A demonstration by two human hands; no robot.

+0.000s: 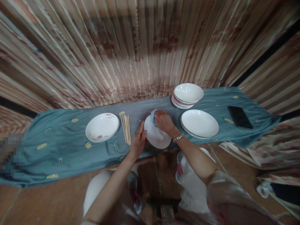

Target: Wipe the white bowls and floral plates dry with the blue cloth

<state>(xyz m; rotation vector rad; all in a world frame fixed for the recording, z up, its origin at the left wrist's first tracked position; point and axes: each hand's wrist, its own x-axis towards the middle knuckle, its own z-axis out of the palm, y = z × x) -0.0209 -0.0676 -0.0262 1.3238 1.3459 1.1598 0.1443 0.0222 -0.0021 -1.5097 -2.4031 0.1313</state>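
A white bowl [157, 137] is just in front of me at the middle of the table, its inside shaded. My left hand [139, 140] grips its left rim, fingers on the outside and thumb near the edge. At the far side of the bowl, my right hand [163, 120] is closed on a crumpled light blue cloth [153, 117], pressed to the inside near the rim. A bracelet is on the right wrist. Left of my left hand lie several wooden chopsticks [126, 129]. Whether the bowl's base rests on the table is hidden.
A white plate with red flowers [102, 127] lies left of the chopsticks. To the right are stacked white plates [199, 124], stacked bowls [188, 93] behind them, and a black phone [240, 117]. A green-blue cloth [70, 137] covers the table; pleated curtains [145, 50] hang behind.
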